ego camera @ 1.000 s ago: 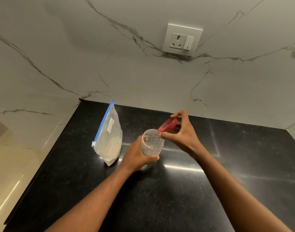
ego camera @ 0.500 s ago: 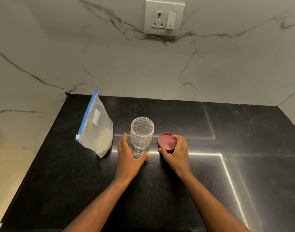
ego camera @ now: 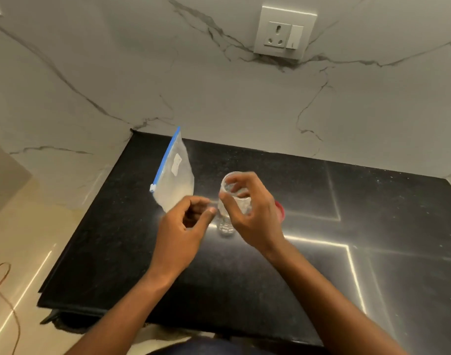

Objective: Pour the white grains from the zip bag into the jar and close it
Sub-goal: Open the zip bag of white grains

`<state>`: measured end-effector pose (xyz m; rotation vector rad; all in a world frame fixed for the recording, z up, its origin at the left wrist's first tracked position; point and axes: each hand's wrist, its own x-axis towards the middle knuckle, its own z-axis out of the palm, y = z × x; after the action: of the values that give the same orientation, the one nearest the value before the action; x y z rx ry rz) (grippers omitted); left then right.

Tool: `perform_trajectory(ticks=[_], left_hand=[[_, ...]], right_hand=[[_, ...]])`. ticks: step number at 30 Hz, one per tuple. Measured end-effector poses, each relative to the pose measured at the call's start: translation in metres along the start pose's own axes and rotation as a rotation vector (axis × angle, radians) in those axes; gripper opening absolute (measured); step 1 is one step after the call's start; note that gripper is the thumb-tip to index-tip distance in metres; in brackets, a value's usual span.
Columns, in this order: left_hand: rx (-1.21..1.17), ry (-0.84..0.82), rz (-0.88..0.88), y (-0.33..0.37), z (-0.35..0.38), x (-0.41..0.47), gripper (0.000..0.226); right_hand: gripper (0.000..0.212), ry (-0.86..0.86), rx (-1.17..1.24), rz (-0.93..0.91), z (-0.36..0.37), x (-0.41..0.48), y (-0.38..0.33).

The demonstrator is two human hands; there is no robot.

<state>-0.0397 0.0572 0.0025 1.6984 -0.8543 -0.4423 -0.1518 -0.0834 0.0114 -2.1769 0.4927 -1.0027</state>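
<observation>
Gripping open jar [ego camera: 225,221] w/ right hand [ego camera: 252,216].

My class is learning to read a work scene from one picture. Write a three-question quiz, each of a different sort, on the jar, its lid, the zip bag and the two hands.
1. True or false: the red lid is screwed onto the jar.
2. Which hand is wrapped around the jar? A) left hand B) right hand C) neither
3. Fill in: the zip bag stands on the black ____, on the left of the jar.

Key
1. False: the lid lies on the counter behind the right hand, and the jar mouth is open.
2. B: the left hand is beside it, holding nothing.
3. counter
</observation>
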Motion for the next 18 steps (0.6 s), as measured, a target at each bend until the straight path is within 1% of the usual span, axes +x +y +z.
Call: perform_trajectory(ticks=[2, 4, 6, 9, 12, 13, 15, 17, 18], left_hand=[[0.026, 0.076, 0.031, 0.005, -0.022, -0.002, 0.018], [0.049, 0.173, 0.048, 0.002, -0.043, -0.003, 0.023], [0.083, 0.261, 0.052, -0.004, -0.059, -0.003, 0.028], [0.123, 0.326, 0.007, -0.014, -0.071, 0.0, 0.041], [0.109, 0.31, -0.058, -0.024, -0.076, 0.006, 0.055], [0.111, 0.286, -0.08, -0.027, -0.078, 0.009, 0.055], [0.139, 0.231, -0.108, -0.032, -0.081, 0.016, 0.045], [0.161, 0.222, -0.103, -0.037, -0.081, 0.021, 0.036], [0.163, 0.233, -0.09, -0.038, -0.082, 0.023, 0.036]], right_hand=[[0.027, -0.106, 0.034, -0.064, 0.007, 0.021, -0.019], [0.031, -0.214, 0.023, -0.12, 0.018, 0.038, -0.033], [0.04, -0.359, -0.041, -0.156, 0.032, 0.052, -0.043], [0.057, -0.623, -0.232, -0.205, 0.051, 0.07, -0.05], [0.061, -0.788, -0.376, -0.222, 0.065, 0.084, -0.051], [0.061, -0.817, -0.404, -0.242, 0.069, 0.089, -0.052], [0.059, -0.848, -0.484, -0.318, 0.073, 0.096, -0.056], [0.05, -0.867, -0.55, -0.399, 0.074, 0.102, -0.061], [0.044, -0.871, -0.565, -0.427, 0.073, 0.105, -0.064]])
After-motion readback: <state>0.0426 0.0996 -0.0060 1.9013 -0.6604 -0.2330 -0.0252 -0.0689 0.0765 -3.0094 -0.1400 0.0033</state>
